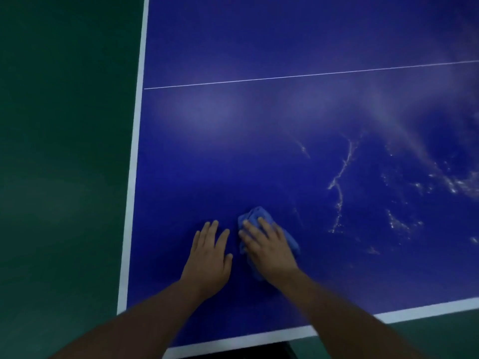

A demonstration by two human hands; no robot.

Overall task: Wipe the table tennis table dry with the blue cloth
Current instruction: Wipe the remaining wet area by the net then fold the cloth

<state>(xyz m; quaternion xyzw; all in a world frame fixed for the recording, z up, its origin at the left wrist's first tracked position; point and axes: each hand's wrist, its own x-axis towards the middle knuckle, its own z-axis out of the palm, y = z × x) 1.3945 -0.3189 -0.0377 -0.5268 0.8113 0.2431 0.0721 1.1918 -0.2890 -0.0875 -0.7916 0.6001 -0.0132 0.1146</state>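
Green floor, blue table, water streaks rightward

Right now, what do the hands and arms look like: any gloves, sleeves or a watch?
Both are bare. The left hand and right hand wear no gloves, and no ring shows. The left forearm and right forearm carry no sleeve, watch or band as far as the frame shows. Blur hides finer marks.
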